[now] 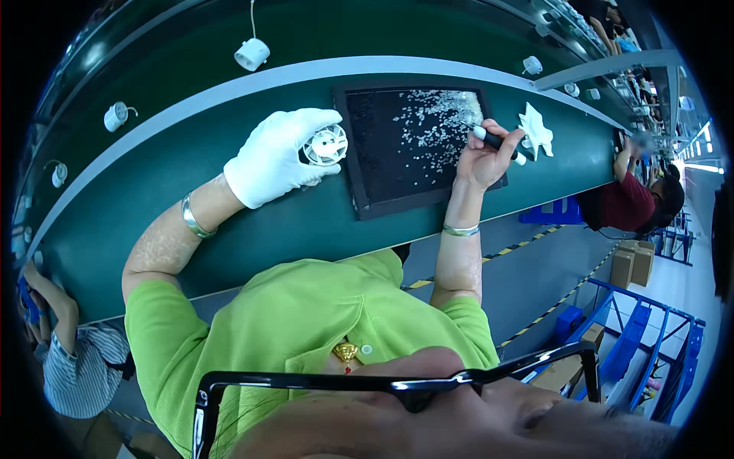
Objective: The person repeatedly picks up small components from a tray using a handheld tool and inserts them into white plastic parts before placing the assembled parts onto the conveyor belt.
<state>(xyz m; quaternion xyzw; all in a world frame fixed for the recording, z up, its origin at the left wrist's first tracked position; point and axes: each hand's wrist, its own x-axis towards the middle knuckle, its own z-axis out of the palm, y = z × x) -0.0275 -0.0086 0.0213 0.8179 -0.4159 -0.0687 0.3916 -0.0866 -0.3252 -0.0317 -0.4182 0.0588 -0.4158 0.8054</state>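
My left hand point(277, 157), in a white glove, is closed around a round white plastic part point(326, 145) with a spoked, open face turned up. This hand is just left of a black tray point(419, 191). Many small translucent pieces point(437, 126) lie scattered in the tray, thickest toward its far right corner. My bare right hand point(483, 161) grips a black-and-white pen-shaped tool point(495, 142) over the tray's right side. Its tip points at the small pieces; whether it touches one is too small to tell. A crumpled white glove point(536, 131) lies right of this hand.
The green workbench point(229, 249) has a pale rail point(306, 67) curving along its far side. Beyond it white round parts with wires point(252, 54) stand or hang. Co-workers sit at the far right point(631, 200) and far left point(80, 367). Blue racks and cartons point(631, 262) stand behind right.
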